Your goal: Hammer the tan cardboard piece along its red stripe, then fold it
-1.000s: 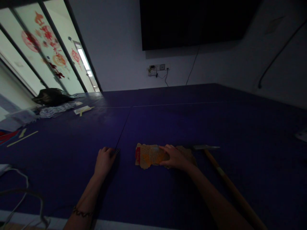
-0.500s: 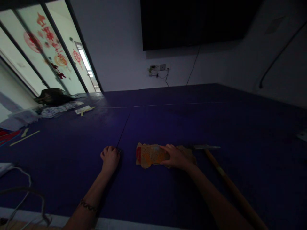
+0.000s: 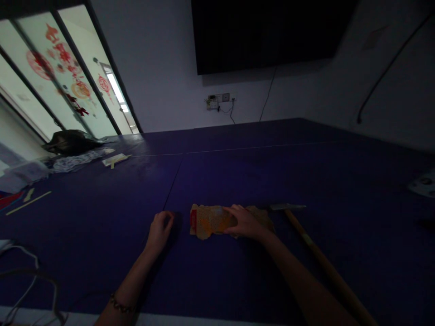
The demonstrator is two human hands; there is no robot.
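A torn, brown, flat piece of cardboard [image 3: 207,222] with a red strip and orange print lies on the dark blue tabletop. My right hand [image 3: 243,222] rests over it, thumb and fingers spread to either side and gripping it. Left of the cardboard, my left hand [image 3: 161,230] is just above the table, apart from it. Its thumb and forefinger are pinched together; whatever they hold is too small or dark to make out. Close by on the right lies a hammer [image 3: 311,244], with a metal head and a long wooden handle running towards me.
White cables [image 3: 36,271] curl at the lower left. Paper pieces [image 3: 115,159], yellow strips [image 3: 29,203] and a dark bag [image 3: 71,141] are on the table's left side. A pale object [image 3: 423,184] sits at the right edge. The wall carries a black screen [image 3: 272,36].
My left hand has turned, and its fingers now form a pinch. A small dark thing formerly beside its fingertips no longer shows. My right hand stays on the cardboard. The view has shifted slightly.
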